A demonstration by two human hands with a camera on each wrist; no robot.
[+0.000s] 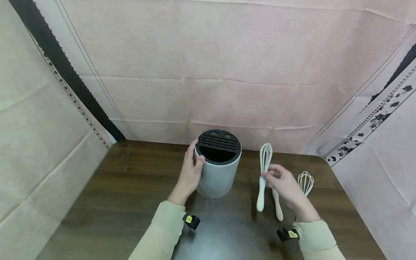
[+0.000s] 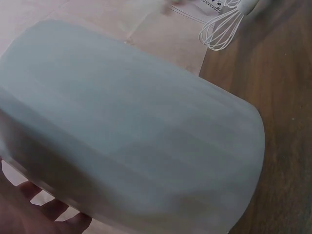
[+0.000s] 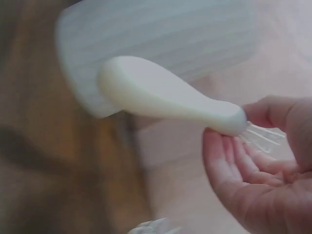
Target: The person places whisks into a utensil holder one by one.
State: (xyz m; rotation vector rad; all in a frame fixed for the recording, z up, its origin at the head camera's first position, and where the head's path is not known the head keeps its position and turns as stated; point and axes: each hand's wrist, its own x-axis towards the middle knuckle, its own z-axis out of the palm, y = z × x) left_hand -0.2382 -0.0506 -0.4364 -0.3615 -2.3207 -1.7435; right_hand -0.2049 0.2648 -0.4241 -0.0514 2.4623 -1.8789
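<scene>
A white ribbed utensil holder (image 1: 217, 180) with a dark slotted lid (image 1: 218, 145) stands upright on the wooden table. My left hand (image 1: 190, 171) grips its left side, thumb at the rim and fingers behind; in the left wrist view its pale wall (image 2: 131, 122) fills most of the picture. To the right of it, my right hand (image 1: 282, 182) pinches a white whisk (image 1: 261, 191) where handle meets wires, wire end up. The right wrist view shows its thick handle (image 3: 151, 90) between thumb and fingers.
Beside the right hand lies another white handle (image 1: 277, 206), its upper end hidden by the hand. A whisk's wire head (image 1: 305, 182) shows beyond the right wrist. Pale cloth (image 1: 208, 101) hangs behind the brown table (image 1: 136, 202) and along both sides.
</scene>
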